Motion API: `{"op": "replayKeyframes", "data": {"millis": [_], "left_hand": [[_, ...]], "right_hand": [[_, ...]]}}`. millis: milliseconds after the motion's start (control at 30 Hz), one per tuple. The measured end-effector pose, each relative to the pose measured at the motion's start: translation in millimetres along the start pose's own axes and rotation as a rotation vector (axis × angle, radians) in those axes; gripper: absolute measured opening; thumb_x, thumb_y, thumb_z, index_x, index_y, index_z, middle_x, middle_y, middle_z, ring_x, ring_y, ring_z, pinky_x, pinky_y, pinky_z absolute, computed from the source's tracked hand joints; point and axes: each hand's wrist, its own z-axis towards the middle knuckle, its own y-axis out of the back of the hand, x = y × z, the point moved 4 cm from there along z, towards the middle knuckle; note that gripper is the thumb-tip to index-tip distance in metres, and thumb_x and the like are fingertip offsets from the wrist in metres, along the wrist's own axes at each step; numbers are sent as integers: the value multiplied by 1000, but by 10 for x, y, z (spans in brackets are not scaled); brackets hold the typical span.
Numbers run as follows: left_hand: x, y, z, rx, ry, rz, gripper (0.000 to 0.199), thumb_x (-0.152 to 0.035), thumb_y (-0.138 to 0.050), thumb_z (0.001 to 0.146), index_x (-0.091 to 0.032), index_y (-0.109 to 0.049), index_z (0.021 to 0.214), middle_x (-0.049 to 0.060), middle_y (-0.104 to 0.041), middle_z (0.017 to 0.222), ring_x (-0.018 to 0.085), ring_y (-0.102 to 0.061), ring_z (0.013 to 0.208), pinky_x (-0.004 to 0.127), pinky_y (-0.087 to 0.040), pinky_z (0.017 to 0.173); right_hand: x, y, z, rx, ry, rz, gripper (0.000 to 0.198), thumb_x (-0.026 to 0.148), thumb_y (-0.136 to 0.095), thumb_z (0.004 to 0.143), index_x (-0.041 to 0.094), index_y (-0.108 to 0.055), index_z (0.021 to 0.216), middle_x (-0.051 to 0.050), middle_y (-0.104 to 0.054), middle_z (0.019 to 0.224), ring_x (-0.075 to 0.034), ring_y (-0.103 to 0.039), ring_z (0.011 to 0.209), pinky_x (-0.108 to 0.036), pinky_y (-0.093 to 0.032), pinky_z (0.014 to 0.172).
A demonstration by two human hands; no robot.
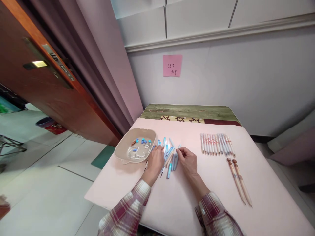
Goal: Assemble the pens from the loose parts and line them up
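Observation:
A loose pile of pen parts (169, 167), with blue and grey barrels, caps and thin refills, lies between my two hands on the pink sheet. My left hand (155, 161) reaches into the pile's left side, its fingers curled down among the parts; what they grip is hidden. On the other side, my right hand (188, 160) is closed in a pinch at the pile's right edge. Pale slim parts show by its fingertips, but I cannot make out which one it holds. Left of the pile stands a beige basin (118, 151) with small blue, brown and clear pieces inside.
A row of assembled pens (216, 144) lies at the right, with two large brown-topped pens (237, 180) below it. The pink sheet (172, 209) covers most of the table (192, 111). A pink note (172, 65) is on the wall behind; a wooden door (61, 85) is at left.

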Motion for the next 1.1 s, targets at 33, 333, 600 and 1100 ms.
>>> {"op": "replayKeyframes", "data": {"millis": [33, 333, 600, 1100], "left_hand": [[-16, -26, 39, 15, 1, 18, 26, -12, -39, 91, -15, -62, 104, 15, -66, 103, 23, -63, 96, 30, -43, 80], [-70, -62, 87, 76, -3, 50, 30, -16, -37, 92, -16, -61, 109, 16, -64, 106, 27, -61, 102, 35, -44, 82], [-129, -113, 114, 88, 7, 7, 26, -8, -43, 84, -15, -64, 97, 15, -67, 102, 25, -61, 103, 34, -42, 85], [7, 66, 93, -107, 52, -1131, 20, -24, -61, 75, -15, -61, 93, 5, -67, 81, 13, -62, 65, 25, -49, 62]], "right_hand": [[1, 0, -2, 1, 1, -2, 33, 50, -57, 84, 20, -68, 74, 1, -62, 57, -14, -53, 52, -24, -41, 56], [-13, -4, 6, 18, 9, -32, 31, 47, -57, 85, 20, -68, 74, 2, -62, 57, -14, -53, 52, -24, -40, 55], [-19, -25, -12, 23, 9, -42, 34, 50, -56, 85, 20, -70, 76, 1, -64, 58, -14, -55, 52, -23, -40, 54], [164, -171, -93, 247, -48, 421, 32, 49, -63, 81, 18, -71, 87, -3, -67, 75, -16, -58, 64, -25, -46, 57]]}}
